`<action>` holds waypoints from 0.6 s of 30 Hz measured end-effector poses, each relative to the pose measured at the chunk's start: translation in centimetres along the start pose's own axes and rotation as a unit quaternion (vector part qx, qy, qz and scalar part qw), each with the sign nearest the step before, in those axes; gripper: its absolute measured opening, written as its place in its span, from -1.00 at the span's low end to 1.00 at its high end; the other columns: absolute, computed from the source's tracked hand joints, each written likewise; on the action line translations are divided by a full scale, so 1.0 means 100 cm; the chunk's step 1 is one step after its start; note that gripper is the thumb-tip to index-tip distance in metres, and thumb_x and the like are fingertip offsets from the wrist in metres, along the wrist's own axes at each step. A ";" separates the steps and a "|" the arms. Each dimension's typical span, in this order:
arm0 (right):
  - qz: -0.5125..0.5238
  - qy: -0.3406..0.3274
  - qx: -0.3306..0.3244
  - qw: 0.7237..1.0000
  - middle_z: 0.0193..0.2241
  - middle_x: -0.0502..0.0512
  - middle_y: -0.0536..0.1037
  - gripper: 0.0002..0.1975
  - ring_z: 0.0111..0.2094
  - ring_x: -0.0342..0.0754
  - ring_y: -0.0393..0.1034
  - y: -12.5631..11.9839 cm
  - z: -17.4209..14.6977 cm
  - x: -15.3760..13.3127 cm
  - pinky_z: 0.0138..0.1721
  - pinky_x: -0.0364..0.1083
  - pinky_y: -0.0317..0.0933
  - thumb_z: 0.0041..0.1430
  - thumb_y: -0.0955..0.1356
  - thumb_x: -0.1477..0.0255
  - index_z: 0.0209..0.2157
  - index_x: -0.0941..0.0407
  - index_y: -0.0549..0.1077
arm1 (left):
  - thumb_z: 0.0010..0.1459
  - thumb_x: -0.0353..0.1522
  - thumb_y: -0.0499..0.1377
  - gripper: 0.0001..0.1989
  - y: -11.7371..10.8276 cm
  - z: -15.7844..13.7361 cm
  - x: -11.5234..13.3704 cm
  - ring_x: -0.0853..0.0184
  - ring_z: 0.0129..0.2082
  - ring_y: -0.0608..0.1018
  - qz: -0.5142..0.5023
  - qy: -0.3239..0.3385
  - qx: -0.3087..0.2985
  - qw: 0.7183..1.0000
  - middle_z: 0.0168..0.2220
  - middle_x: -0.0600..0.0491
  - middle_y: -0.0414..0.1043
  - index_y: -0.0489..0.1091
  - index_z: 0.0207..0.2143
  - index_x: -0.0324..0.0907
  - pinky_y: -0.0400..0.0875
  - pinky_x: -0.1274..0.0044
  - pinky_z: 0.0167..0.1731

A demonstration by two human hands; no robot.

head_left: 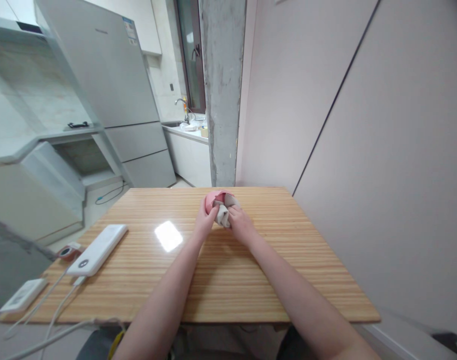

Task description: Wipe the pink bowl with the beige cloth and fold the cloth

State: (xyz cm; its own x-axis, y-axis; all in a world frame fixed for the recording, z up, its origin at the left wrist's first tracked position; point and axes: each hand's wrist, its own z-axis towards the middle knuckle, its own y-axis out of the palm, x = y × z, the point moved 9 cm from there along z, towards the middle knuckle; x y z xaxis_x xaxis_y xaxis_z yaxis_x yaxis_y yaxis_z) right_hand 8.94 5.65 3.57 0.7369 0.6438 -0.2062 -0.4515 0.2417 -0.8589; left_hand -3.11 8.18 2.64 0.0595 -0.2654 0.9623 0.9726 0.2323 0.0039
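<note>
Over the far middle part of the table, my left hand [206,217] is closed around the left side of a pink, rounded, bowl-like thing [210,200] with an uneven edge. Its exact kind does not show. A crumpled greyish-white cloth [223,217] lies in its opening and hangs out toward me. My right hand [242,225] grips this cloth at the right, with the fingertips partly hidden in its folds. Both hands are close together, and the left thumb rests at the near edge beside the cloth.
On the wooden table [138,295], a white power bank [99,250] with cables lies at the left. Near it are a small white box [24,295] and a reddish roll [68,252]. A wall [348,190] runs along the right; a fridge [101,65] stands beyond.
</note>
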 end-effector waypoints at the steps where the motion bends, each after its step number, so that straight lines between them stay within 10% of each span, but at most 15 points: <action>1: 0.002 0.003 0.006 1.000 -0.20 0.18 0.49 -0.75 -0.10 0.02 0.26 -0.002 0.000 0.002 -0.09 -0.05 0.18 0.11 0.33 0.56 -0.13 0.17 0.45 | -0.04 -0.29 0.29 -0.51 0.000 0.001 0.005 0.16 0.03 0.45 0.015 0.017 -0.013 1.000 -0.04 -0.06 0.43 0.33 -0.02 -0.18 0.27 0.38 0.09; 10: 0.005 0.031 0.006 0.999 -0.20 0.22 0.51 -0.79 -0.09 0.04 0.28 -0.008 0.001 -0.002 -0.09 -0.05 0.17 0.22 0.24 0.53 -0.18 0.15 0.47 | -0.05 -0.28 0.30 -0.34 0.000 0.001 0.010 0.13 0.10 0.40 0.050 0.037 -0.032 0.998 0.05 -0.10 0.38 0.25 0.13 -0.19 0.20 0.35 0.15; 18: 0.032 0.034 0.027 0.999 -0.21 0.19 0.48 -0.68 -0.15 0.04 0.26 0.002 -0.003 -0.002 -0.12 -0.04 0.19 0.09 0.30 0.62 -0.09 0.20 0.42 | 0.02 -0.19 0.26 -0.32 0.012 -0.005 -0.043 0.23 0.03 0.45 -0.102 -0.078 0.022 0.991 0.05 -0.10 0.38 0.14 0.16 -0.14 0.33 0.44 0.03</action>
State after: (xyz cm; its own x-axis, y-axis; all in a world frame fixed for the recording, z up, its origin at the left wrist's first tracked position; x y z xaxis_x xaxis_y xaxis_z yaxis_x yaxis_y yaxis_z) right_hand 8.87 5.30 3.30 0.7373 0.6090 -0.2925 -0.5236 0.2415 -0.8170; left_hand -2.11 9.13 -1.66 -0.1768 -0.1633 0.9706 0.9497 0.2307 0.2118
